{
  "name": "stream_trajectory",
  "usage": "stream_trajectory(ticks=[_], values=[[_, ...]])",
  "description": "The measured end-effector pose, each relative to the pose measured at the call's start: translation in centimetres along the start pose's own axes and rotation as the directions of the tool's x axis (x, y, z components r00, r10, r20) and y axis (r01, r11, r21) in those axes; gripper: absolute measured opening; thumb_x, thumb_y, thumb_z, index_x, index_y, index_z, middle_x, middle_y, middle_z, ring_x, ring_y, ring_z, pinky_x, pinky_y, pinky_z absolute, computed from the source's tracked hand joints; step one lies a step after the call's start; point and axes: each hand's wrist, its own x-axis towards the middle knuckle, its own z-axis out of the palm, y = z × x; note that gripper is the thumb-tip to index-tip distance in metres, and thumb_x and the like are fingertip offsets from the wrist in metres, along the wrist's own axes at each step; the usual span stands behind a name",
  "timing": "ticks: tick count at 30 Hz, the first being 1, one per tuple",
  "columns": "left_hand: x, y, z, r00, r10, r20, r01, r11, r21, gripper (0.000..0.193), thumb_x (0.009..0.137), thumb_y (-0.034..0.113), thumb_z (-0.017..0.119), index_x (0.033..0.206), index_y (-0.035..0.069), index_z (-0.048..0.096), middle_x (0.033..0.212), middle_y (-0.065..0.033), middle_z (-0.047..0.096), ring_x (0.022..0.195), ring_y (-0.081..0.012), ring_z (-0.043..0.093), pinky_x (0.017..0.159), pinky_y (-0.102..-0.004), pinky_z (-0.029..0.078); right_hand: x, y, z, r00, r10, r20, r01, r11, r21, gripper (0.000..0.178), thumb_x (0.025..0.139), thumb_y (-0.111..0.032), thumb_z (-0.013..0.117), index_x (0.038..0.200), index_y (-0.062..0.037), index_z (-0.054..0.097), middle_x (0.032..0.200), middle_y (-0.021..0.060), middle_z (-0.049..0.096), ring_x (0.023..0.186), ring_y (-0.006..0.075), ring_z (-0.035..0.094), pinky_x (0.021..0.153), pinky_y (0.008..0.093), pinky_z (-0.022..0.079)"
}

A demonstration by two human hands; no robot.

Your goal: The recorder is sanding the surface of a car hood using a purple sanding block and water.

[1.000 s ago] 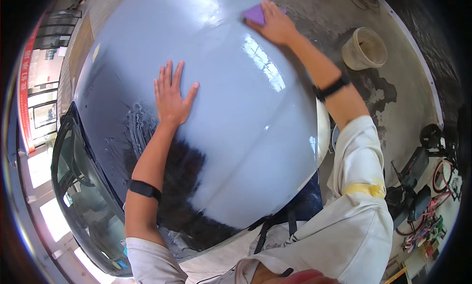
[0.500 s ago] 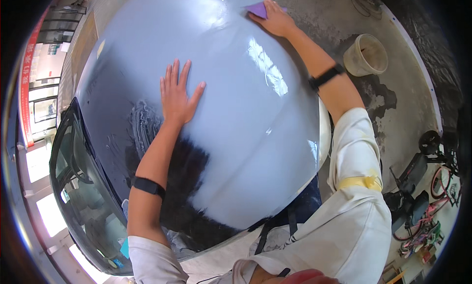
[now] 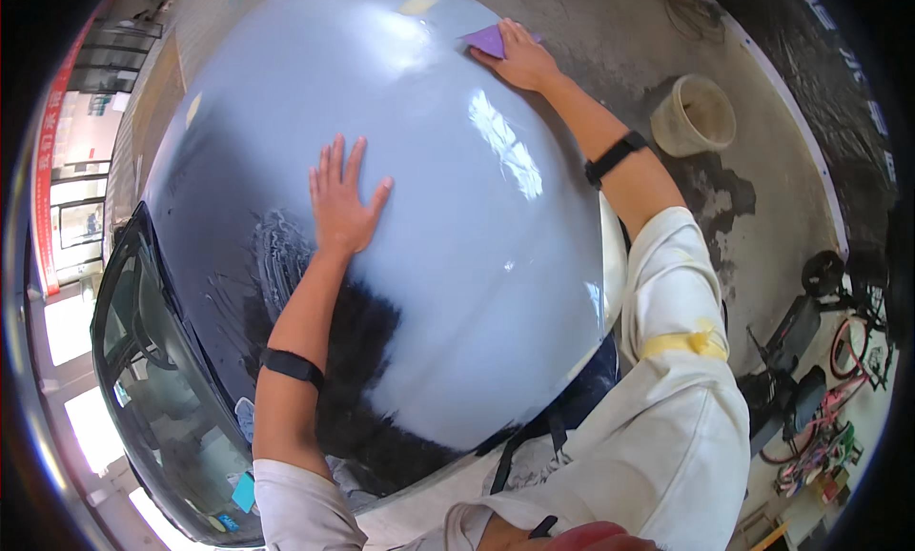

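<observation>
With right grip [image 3: 522, 61], clasping purple sheet [image 3: 486, 42] against car hood [image 3: 448, 275] near upper-right edge; with left grip [image 3: 345, 204], spread wide, touching pale grey middle. Flanked at right by concrete floor [image 3: 777, 193], beige bucket [image 3: 671, 122].

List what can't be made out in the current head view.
All in the head view:
- Purple pad: middle, covered by the right hand.
- Left hand: palm, hidden behind its back.
- Left sleeve: shoulder end, cut off by the lower edge.
- Colourful clutter at right: too small to identify.
</observation>
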Motion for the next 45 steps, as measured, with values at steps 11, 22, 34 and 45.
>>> stream_trajectory(ticks=[11,22,34,45], values=[[0.7,0.8,-0.1,0.997,0.01,0.079,-0.01,1.0,0.002,0.074,0.099,0.05,0.057,0.162,0.019,0.034,0.171,-0.0128,0.024,0.158,-0.0362,0.019,0.127,-0.0562,0.011,0.5,1.9,-0.1,0.992,-0.083,-0.095,0.085,0.996,0.009,0.096,0.094,-0.068,0.058,0.157,0.0002,0.033,0.165,0.0191,0.032,0.154,0.0342,0.029,0.124,0.0451,0.031],[0.5,0.6,-1.3,0.992,0.018,0.123,-0.021,0.999,0.026,0.075,0.101,0.049,0.054,0.163,0.014,0.032,0.17,-0.0156,0.024,0.157,-0.0382,0.019,0.125,-0.0578,0.011,-9.6,6.3,-1.7,0.913,-0.382,-0.141,0.396,0.913,0.097,0.088,0.096,-0.057,0.063,0.159,-0.0037,0.032,0.165,0.0169,0.034,0.155,0.0339,0.029,0.122,0.0469,0.034],[13.3,11.1,4.4,0.974,0.187,0.131,-0.189,0.982,0.004,0.086,0.1,0.057,0.054,0.161,0.002,0.03,0.167,-0.0188,0.029,0.157,-0.0355,0.023,0.126,-0.056,0.013,-20.7,7.6,-6.8,0.931,-0.351,0.1,0.292,0.881,0.373,0.104,0.067,-0.002,0.077,0.16,-0.0036,0.03,0.167,0.0171,0.029,0.156,0.0345,0.026,0.12,0.0458,0.037],[14.7,22.5,7.0,0.751,0.601,0.272,-0.583,0.798,-0.153,0.076,0.097,0.05,0.06,0.154,0.003,0.043,0.162,-0.0123,0.041,0.152,-0.0325,0.034,0.126,-0.0509,0.023,-25.9,11.6,-9.1,0.993,-0.033,-0.112,0.097,0.768,0.633,0.066,0.101,-0.03,0.051,0.156,0.0031,0.038,0.161,0.0244,0.039,0.15,0.0394,0.037,0.123,0.046,0.027]])
